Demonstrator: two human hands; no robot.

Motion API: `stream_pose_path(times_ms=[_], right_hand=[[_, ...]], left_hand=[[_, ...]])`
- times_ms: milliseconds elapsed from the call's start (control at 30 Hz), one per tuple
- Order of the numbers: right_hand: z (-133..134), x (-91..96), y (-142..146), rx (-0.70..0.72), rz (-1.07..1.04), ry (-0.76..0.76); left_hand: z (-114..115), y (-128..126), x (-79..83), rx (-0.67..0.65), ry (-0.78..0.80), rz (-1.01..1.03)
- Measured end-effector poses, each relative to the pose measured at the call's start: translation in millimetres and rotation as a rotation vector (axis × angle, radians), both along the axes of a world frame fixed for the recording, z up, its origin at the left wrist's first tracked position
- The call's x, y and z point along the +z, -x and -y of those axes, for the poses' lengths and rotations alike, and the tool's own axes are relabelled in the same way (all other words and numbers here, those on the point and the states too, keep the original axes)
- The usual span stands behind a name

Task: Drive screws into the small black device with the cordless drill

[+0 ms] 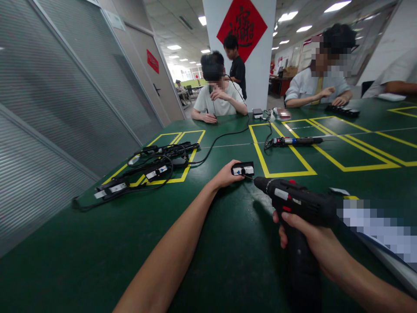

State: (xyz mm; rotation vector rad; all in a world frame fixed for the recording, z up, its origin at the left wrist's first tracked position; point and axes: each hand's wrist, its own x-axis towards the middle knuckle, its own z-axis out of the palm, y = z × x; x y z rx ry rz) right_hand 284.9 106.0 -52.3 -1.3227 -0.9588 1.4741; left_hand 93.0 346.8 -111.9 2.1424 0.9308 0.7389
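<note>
My left hand grips the left side of a small black box-like part with a white strip on the green table. Its fingers are closed around the part's edge. In my right hand is a black cordless drill, with my fingers wrapped round the handle. The drill points left and its thin bit reaches the lower front of the black part. Whether the bit sits in a screw is too small to tell.
Black cabled devices lie at left within yellow tape. A pen-shaped tool rests at right behind the drill. Several people are around the table's far side; one holds a dark tool. A pixelated pale object lies at right.
</note>
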Motion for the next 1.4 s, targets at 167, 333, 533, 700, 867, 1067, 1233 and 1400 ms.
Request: stream_pose_path(times_ms=[167,333,533,700,867,1067,1233,1400], right_hand=[[0.2,-2.2,-1.2,0.007,0.006,-0.018],[0.9,-2.2,-1.0,-0.003,0.034,-0.002],[0.4,2.7,1.1,-0.01,0.032,0.011],[0.5,0.6,0.0,0.004,0.024,-0.014],[0.5,0.1,-0.7,0.005,0.008,-0.003],[1.7,2.8,0.6,0.0,-0.013,0.011],[1.4,1.7,-0.5,0.002,-0.028,0.002],[1.0,2.5,0.1,0.007,-0.024,0.006]], left_hand=[[-0.5,0.9,-1.1,-0.013,-0.004,0.004],[-0.6,1.2,-1.4,-0.011,-0.009,0.002],[-0.5,0.0,-0.5,-0.014,-0.011,0.011],[0.8,-0.7,0.6,0.018,0.0,-0.014],[1.6,-0.9,1.6,0.013,0.0,-0.003],[0.7,-0.7,0.2,-0.008,0.011,0.02],[2.5,-1.2,2.6,0.01,0.021,-0.001],[3.2,-0.9,3.3,-0.007,0.015,0.011]])
